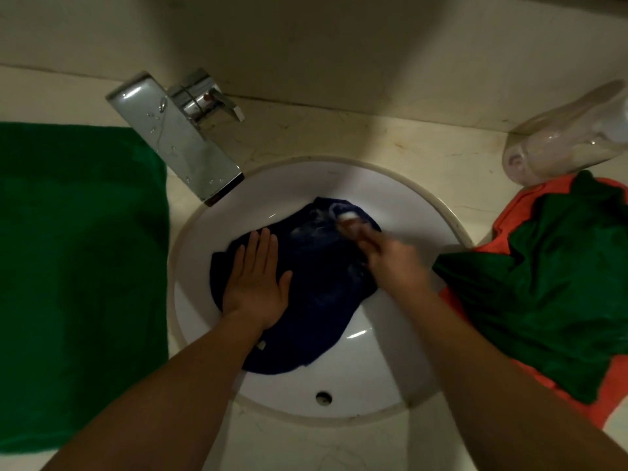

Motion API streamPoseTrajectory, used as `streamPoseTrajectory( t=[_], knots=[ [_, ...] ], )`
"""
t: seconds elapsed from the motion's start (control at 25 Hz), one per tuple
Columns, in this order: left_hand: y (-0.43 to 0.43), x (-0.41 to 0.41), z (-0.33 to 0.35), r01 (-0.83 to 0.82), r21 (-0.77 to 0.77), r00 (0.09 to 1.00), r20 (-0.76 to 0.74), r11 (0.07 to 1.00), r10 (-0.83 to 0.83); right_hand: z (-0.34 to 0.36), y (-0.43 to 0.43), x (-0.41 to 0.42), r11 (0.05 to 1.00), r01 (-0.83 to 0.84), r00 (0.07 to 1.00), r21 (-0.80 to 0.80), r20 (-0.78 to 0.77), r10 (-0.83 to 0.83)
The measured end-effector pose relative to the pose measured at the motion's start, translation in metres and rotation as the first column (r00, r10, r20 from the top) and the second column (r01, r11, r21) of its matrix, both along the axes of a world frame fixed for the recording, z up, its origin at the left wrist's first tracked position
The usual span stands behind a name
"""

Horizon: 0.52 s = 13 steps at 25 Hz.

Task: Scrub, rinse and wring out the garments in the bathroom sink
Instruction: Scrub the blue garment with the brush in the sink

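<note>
- The right hand (390, 260), centre right of the frame, is smeared by motion blur. Its fingers curl round a small white lump (350, 216) pressed on the cloth; what the lump is cannot be told.
- The left hand (255, 283) lies flat with fingers straight, pressing on the dark blue garment (316, 290).
- That garment sits in the middle of the white sink (373, 362), partly covered by both hands and with pale foam near the lump.
- A pale tag (261, 345) at the garment's lower edge is too small to read.
- The green towel (78, 232) on the surface (306, 137) is cut off by the left edge.
- At right, a green garment (560, 283) hides most of an orange garment (520, 205).
- The clear bottle (571, 130) at upper right is cut off; its label is illegible.
</note>
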<state>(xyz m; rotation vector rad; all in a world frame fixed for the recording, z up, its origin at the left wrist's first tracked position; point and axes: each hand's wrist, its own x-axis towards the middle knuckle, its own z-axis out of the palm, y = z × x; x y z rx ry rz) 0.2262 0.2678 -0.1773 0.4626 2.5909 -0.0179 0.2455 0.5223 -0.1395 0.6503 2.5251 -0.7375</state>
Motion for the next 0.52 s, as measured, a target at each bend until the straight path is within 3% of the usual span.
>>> streamPoseTrajectory(
  t=[0.08, 0.16, 0.24, 0.32, 0.52],
  knots=[
    [0.001, 0.0, 0.0, 0.022, -0.002, 1.0, 0.001, 1.0, -0.022, 0.006, 0.026, 0.007, 0.985, 0.152, 0.988, 0.082, 0.027, -0.155],
    [0.002, -0.001, 0.0, 0.032, -0.001, 0.999, 0.005, 0.999, -0.032, 0.01, -0.004, 0.009, 0.985, 0.172, 0.984, 0.027, -0.039, -0.171],
    [0.003, 0.0, 0.001, 0.035, -0.011, 0.999, -0.01, 0.999, -0.035, 0.01, -0.055, 0.008, 0.994, 0.005, 0.997, -0.11, -0.082, -0.015],
    [0.002, -0.001, 0.0, 0.024, -0.011, 0.999, -0.021, 1.0, -0.024, 0.007, -0.068, 0.009, 0.981, -0.132, 0.989, -0.139, -0.085, 0.121],
    [0.001, 0.001, -0.002, 0.015, 0.022, 1.0, 0.019, 1.0, -0.016, 0.006, 0.019, 0.024, 0.975, 0.209, 0.978, 0.079, -0.008, -0.209]
  ],
)
